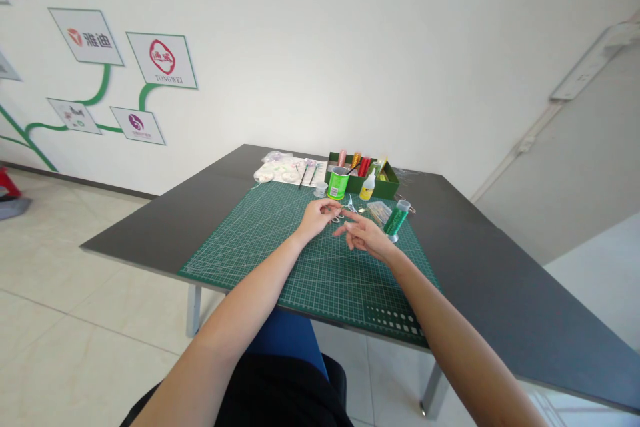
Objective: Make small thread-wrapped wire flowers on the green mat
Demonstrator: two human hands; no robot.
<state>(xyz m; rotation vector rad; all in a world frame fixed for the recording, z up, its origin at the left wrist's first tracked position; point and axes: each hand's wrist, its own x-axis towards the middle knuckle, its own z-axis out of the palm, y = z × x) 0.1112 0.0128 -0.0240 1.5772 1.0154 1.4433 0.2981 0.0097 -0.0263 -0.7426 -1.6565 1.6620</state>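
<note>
Over the far half of the green cutting mat (235, 247), my left hand (316, 219) has its thumb and fingers pinched together. What they hold is too small to make out. My right hand (364, 233) is just to the right, fingers apart, with the index finger stretched toward the left fingertips. White loops (338, 217) show on the mat between the hands, partly hidden by the fingers. Just beyond lies a small whitish-blue item (351, 205). A spool of green thread (397, 219) stands right of my right hand, near a clear box of small pieces (379, 212).
Behind the hands stand a bright green can (338, 184), a yellow-labelled glue bottle (368, 187) and a small white tub (321, 190). A dark green box (393, 188) holds coloured spools. Two brushes (303, 177) lie on a white cloth (280, 171) at the back left.
</note>
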